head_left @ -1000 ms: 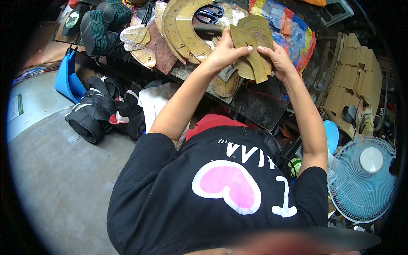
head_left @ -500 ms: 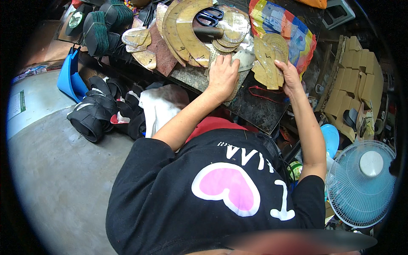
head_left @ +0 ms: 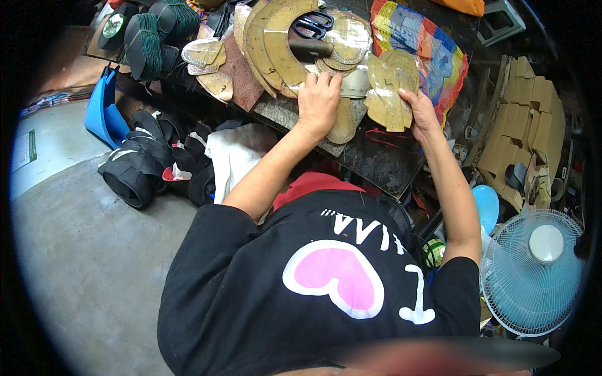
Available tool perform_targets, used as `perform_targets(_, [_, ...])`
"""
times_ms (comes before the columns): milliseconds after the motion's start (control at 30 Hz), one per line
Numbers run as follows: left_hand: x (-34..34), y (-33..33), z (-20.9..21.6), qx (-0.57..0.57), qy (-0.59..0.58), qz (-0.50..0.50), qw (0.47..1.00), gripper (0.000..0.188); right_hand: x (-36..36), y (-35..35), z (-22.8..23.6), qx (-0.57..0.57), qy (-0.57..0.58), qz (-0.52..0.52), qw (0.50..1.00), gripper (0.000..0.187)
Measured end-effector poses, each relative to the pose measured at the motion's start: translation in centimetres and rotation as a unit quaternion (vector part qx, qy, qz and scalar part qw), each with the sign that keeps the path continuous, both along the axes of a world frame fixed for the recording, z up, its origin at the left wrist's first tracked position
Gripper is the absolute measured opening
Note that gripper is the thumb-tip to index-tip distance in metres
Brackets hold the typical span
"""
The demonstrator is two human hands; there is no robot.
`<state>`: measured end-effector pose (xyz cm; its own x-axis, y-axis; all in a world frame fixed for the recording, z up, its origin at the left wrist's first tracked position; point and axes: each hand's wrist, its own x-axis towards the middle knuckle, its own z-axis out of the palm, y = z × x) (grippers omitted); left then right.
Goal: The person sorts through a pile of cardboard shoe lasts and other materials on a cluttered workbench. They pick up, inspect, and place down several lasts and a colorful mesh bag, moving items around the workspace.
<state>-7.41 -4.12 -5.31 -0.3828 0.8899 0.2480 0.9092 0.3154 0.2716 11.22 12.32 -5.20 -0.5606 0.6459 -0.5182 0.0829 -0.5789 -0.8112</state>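
My right hand [head_left: 422, 117] grips a few overlapping tan shoe-pattern-like templates [head_left: 390, 94] by their near right edge, thumb on top. Over the near side of the pile, my left hand [head_left: 320, 104] has its fingers bent and close together; what lies under the fingertips is hidden. Beside that hand, a rounded tan template [head_left: 343, 122] rests on a grey rough sheet [head_left: 285, 114]. Large curved tan templates [head_left: 274, 44] are stacked just beyond, with dark-handled scissors [head_left: 312, 25] on top. A pale curved piece [head_left: 356, 83] lies between my hands.
The dark table [head_left: 385, 164] also holds a brown sheet [head_left: 248, 84], smaller templates [head_left: 204, 53] and a colourful mesh bag [head_left: 421, 44]. Black rolled pieces [head_left: 133, 169] and a white cloth [head_left: 235, 156] are at the left. A fan [head_left: 533, 269] and cardboard [head_left: 520, 119] stand at the right.
My left hand has shifted slightly left, uncovering more of the rounded template beside it. The templates in my right hand have moved a little left and turned.
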Motion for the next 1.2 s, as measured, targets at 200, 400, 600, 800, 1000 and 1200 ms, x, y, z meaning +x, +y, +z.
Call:
perform_targets(200, [-0.4, -0.2, -0.2, 0.042, -0.059, -0.015, 0.997, 0.054, 0.6, 0.6, 0.1, -0.006, 0.022, -0.013, 1.0, 0.038])
perform_targets(400, [-0.4, 0.6, -0.6, 0.083, -0.297, -0.016, 0.951, 0.046, -0.3, -0.9, 1.0, -0.042, 0.036, 0.044, 0.998, 0.043])
perform_targets(600, [0.3, 2.5, 0.4, 0.116, -0.703, 0.005, 0.702, 0.037, -1.9, -2.5, 0.9, -0.081, 0.076, 0.016, 0.994, 0.042])
perform_targets(800, [2.9, 3.7, 1.1, 0.166, -0.792, 0.044, 0.586, 0.038, -1.3, -1.6, 1.5, -0.105, 0.109, -0.024, 0.988, 0.033])
perform_targets(1000, [4.5, 4.6, 1.0, 0.188, -0.794, 0.052, 0.576, 0.047, -0.9, -1.8, 1.3, -0.12, 0.108, -0.054, 0.985, 0.036])
perform_targets(1200, [4.5, 3.8, 1.5, 0.138, -0.745, 0.023, 0.652, 0.049, -1.2, -1.7, 1.6, -0.056, 0.083, -0.002, 0.995, 0.052])
